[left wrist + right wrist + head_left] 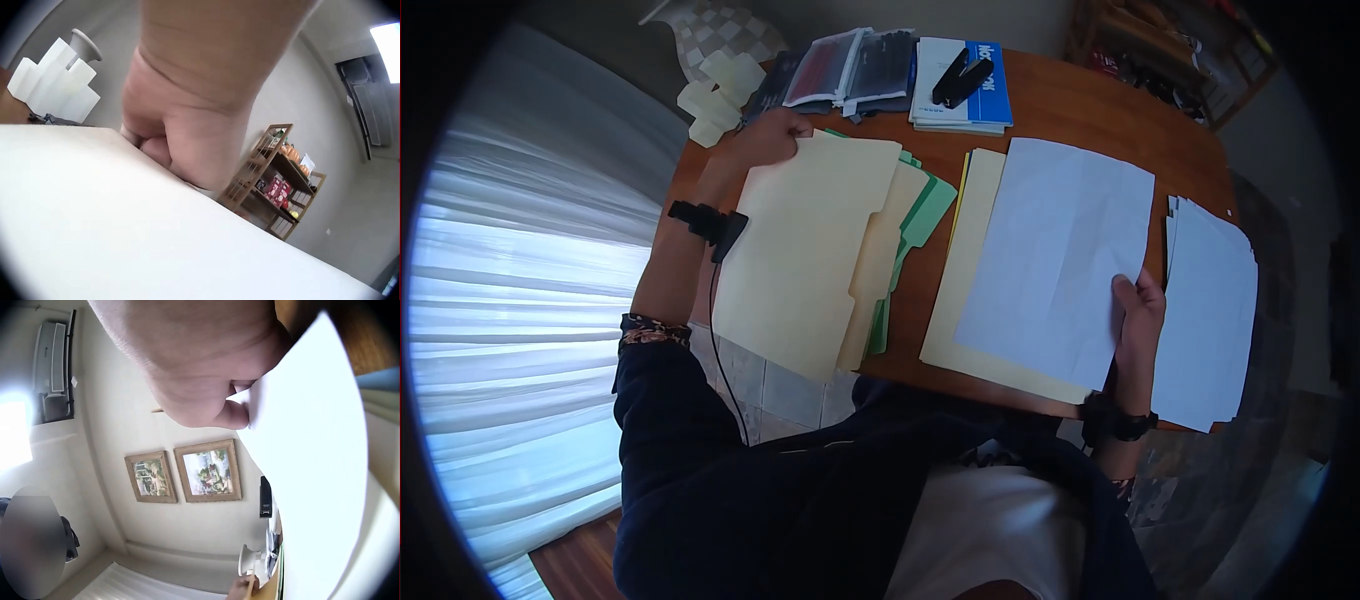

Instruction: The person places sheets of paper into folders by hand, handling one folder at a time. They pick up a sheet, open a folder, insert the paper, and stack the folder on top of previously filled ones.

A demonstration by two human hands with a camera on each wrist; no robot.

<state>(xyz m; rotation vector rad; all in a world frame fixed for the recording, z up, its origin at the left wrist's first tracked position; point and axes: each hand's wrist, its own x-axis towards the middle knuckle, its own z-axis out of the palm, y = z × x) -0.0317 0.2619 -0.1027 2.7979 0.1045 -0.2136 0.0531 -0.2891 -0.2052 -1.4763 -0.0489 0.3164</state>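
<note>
At the left of the head view, my left hand [772,137] grips the far edge of a cream file folder [810,240]. Its fingers curl over that edge in the left wrist view, partly hidden by the folder. More tabbed folders, some of them green [925,215], stick out underneath. My right hand [1138,305] pinches the right edge of a white sheet of paper [1050,250] between thumb and fingers. That sheet bends a little and overlaps another cream folder [945,345], with a yellow edge showing beside it.
A stack of white paper [1210,310] lies at the table's right side. Along the back of the wooden table [1080,100] are zip pouches [825,70], a blue and white notebook [990,100] with a black stapler [962,78] on top, and a stepped cream piece [718,98] by a vase.
</note>
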